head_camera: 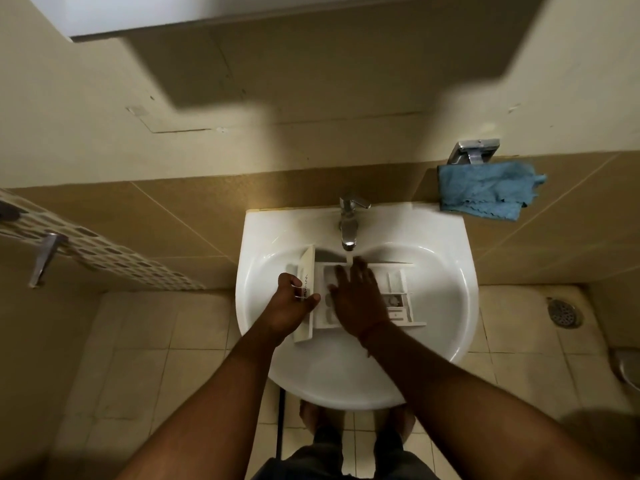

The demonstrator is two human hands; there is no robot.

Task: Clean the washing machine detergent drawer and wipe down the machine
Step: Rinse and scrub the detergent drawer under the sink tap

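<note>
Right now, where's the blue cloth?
Head view, upper right: the blue cloth hangs on the wall under a metal holder, just right of the faucet, above the sink's right rim.

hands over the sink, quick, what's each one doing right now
Left hand: grips the front panel of the detergent drawer, thumb and fingers curled round it.
Right hand: open, fingers spread flat over the drawer under the running tap.

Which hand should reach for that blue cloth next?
The right hand, probably. It lies open over the drawer, holding nothing, and the blue cloth hangs on its side. The left hand grips the drawer's front panel.
</note>
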